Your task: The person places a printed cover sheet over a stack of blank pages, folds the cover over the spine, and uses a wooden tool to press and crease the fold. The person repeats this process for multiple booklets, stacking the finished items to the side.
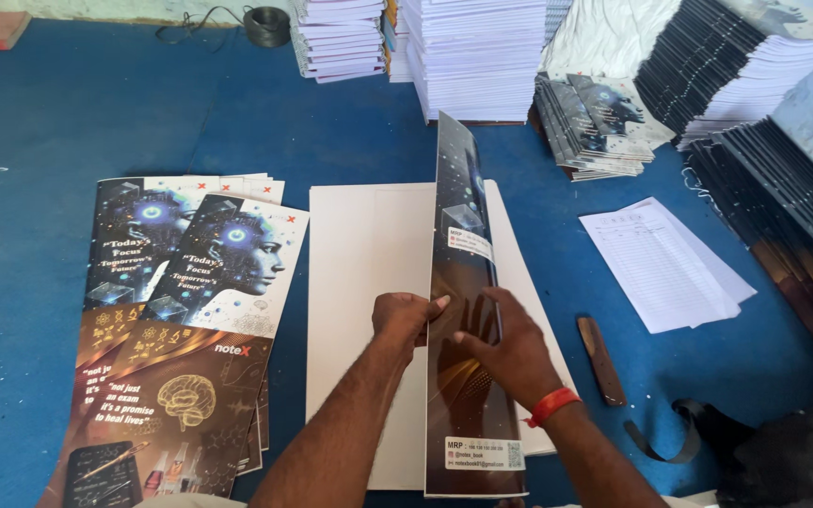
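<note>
hands are seen at the six o'clock part of the view: the left hand is clamped, fingers curled, on the left edge of a glossy cover, and the right hand, with a red wristband, is pressed on the cover's face with fingers spread apart. the cover is held half folded along its length, its upper end raised toward twelve o'clock, over a white board that lies flat on the blue floor. the fold is judged to be under way and not yet pressed flat. at nine o'clock a fanned pile of printed sheets is laid flat and unfolded, so much appears left to do. at twelve o'clock white stacks are seen, and toward two o'clock bound books are piled, which suggests finished work. at three o'clock loose ruled papers and a dark wooden tool are lying apart from the hands.
</note>
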